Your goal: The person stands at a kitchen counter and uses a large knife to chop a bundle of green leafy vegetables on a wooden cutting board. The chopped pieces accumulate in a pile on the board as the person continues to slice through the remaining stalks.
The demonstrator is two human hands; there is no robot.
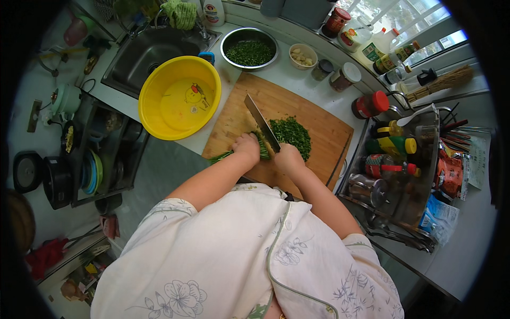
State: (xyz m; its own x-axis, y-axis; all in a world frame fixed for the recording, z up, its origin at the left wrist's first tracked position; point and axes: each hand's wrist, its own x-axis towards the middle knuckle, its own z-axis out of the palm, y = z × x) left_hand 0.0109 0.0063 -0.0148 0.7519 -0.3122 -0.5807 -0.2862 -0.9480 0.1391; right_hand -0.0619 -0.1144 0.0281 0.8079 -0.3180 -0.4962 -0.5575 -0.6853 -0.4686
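My right hand [289,159] grips the handle of a cleaver [262,123], its blade pointing away from me and to the left. My left hand [246,150] presses down on a bunch of long green stalks [221,157], possibly chives, lying on a wooden cutting board [239,101]. The cut end of the bunch shows between my left fingers and the blade. Right of the blade lies a heap of finely chopped greens [293,135]. Whether the edge touches the board cannot be made out.
A yellow plastic basin [153,109] overhangs the counter beside the steel sink [131,60]. Behind the board stand a metal bowl [224,48] of chopped greens, a small bowl of garlic cloves [303,56] and jars [345,76]. A rack of sauce bottles [392,145] is at right.
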